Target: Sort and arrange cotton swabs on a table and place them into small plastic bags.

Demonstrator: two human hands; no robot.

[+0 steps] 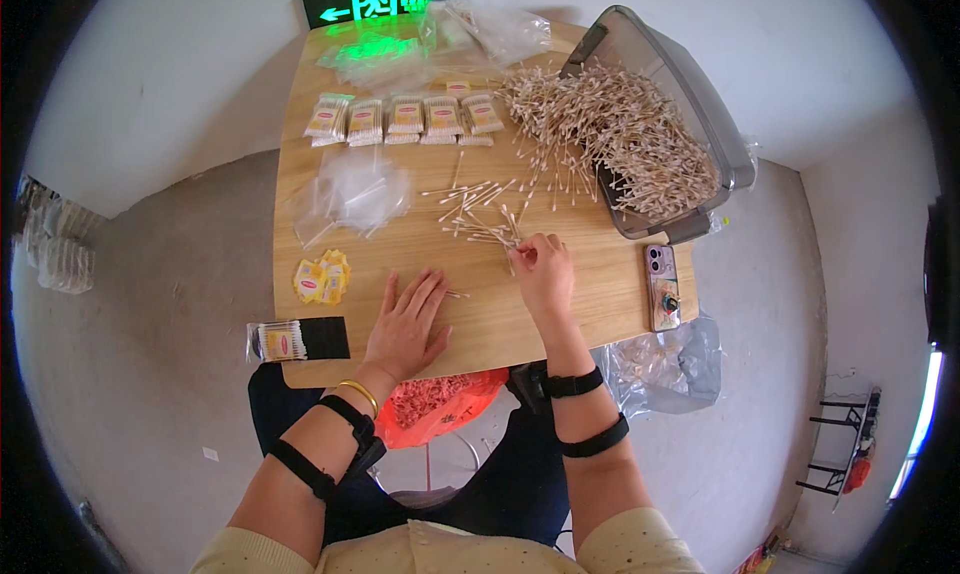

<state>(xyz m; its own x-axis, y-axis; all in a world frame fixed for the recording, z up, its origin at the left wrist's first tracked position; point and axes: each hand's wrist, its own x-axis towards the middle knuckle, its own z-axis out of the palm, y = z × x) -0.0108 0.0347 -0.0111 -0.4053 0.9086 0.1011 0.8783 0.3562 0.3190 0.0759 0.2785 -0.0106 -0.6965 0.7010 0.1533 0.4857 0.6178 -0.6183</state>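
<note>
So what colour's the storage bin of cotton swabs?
The storage bin is smoky grey, clearest in the head view.

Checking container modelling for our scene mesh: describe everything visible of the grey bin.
The grey bin is a see-through, smoky storage box, seemingly plastic, with rounded corners and a thick rim. No lid shows on it. It sits at the far right of the wooden table and looks tipped, its opening toward the table's middle. A heap of cotton swabs fills much of it and spills out. Neither the left hand nor the right hand touches it.
</note>
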